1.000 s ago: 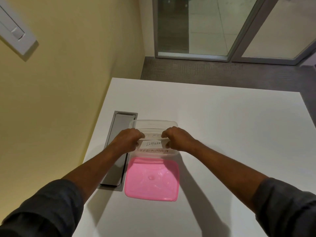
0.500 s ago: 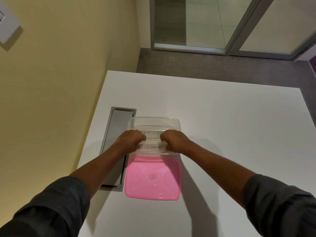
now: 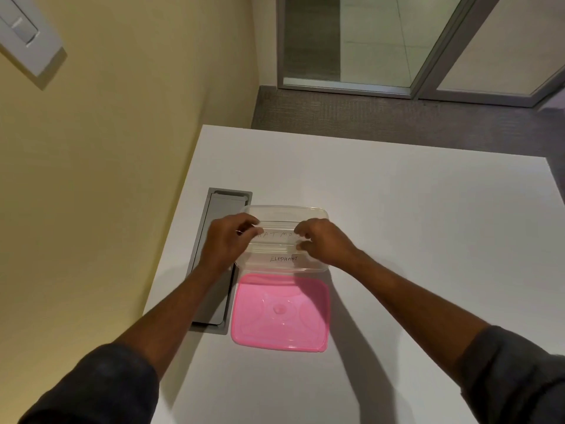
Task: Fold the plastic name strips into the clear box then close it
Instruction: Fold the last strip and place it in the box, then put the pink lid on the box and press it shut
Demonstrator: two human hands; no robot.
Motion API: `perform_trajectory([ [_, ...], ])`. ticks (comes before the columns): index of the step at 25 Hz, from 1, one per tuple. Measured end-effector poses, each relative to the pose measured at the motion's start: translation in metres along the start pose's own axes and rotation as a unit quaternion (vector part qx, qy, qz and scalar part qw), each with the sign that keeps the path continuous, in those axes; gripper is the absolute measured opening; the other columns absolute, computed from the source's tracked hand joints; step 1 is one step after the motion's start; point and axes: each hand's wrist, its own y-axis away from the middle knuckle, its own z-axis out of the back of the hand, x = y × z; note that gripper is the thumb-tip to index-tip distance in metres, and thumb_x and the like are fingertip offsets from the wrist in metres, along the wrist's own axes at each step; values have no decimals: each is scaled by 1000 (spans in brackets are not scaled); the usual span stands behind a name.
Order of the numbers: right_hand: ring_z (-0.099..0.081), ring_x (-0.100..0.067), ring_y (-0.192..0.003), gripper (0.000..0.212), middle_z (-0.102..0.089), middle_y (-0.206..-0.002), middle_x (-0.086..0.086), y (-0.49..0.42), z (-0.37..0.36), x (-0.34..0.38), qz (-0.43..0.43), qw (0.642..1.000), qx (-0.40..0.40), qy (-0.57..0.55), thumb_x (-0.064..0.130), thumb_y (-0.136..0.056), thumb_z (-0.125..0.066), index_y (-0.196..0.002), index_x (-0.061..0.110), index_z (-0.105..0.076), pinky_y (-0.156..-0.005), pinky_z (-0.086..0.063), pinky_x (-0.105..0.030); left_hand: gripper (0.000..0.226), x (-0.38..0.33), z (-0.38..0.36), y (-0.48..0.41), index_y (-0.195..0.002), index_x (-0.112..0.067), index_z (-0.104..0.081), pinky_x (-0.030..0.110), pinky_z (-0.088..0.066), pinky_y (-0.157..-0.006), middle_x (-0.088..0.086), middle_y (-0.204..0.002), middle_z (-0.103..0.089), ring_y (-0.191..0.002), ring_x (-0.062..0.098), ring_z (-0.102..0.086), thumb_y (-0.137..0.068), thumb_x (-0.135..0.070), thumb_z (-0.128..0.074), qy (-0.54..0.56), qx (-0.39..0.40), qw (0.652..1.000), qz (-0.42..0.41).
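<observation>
A clear plastic box (image 3: 286,210) stands open on the white table (image 3: 412,228). Inside it lie clear name strips; one reads ELEPHANT (image 3: 283,258) near the front wall. A second strip lettered BATMAN (image 3: 279,235) spans the box's middle. My left hand (image 3: 229,240) pinches that strip's left end and my right hand (image 3: 324,241) pinches its right end, both over the box. The pink lid (image 3: 279,313) lies flat on the table just in front of the box, touching its near edge.
A grey metal cable hatch (image 3: 214,270) is set into the table at the left, partly under my left forearm. The yellow wall runs along the table's left edge. Beyond the far edge are carpet and glass doors.
Both hands have shifted from the front of the box toward its middle, from the ELEPHANT strip to the BATMAN strip. The SUPERMAN strip seen at the front wall is no longer visible.
</observation>
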Motion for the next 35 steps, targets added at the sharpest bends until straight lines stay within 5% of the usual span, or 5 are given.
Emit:
perform_trajectory([
  [3, -75, -16, -90, 15, -80, -97, 2, 31, 10, 1, -78, 969, -159, -170, 18, -92, -81, -106, 14, -80, -86, -61, -33, 7, -2, 9, 36, -98, -14, -80, 8, -53, -58, 0, -81, -77, -71, 14, -73, -98, -21, -76, 90, -142, 975, 146],
  [7, -77, -15, -78, 6, -78, -84, 7, 86, -6, -12, -203, 888, -278, -304, 18, -95, -74, -94, 22, -78, -79, -65, -34, 14, 32, 2, 85, -95, -11, -78, 27, -61, -55, 9, -80, -77, -72, 28, -75, -102, -12, -66, 60, -114, 959, 253],
  [14, -77, -22, -74, 7, -77, -81, 0, 135, -82, -39, -352, 873, -149, -304, 19, -86, -80, -85, 22, -74, -78, -67, -51, 17, 52, -23, 135, -83, -10, -84, 23, -54, -65, 7, -77, -79, -69, 20, -69, -92, -5, -71, -10, -13, 952, 306],
  [26, -74, -26, -83, 5, -76, -80, 1, 157, -108, -32, -331, 895, -99, -284, 17, -84, -74, -80, 19, -74, -81, -64, -50, 17, 45, -31, 159, -81, -17, -81, 51, -68, -64, 11, -74, -78, -68, 38, -75, -86, -3, -74, 73, -27, 927, 367],
  [35, -73, -7, -87, 47, -79, -95, 11, 204, -61, -19, -189, 929, -163, -272, -11, -88, -70, -115, 26, -82, -87, -64, -34, 11, 37, -15, 164, -90, -7, -81, 49, -65, -80, 25, -91, -81, -73, 32, -71, -86, 3, -78, 182, 3, 883, 432],
])
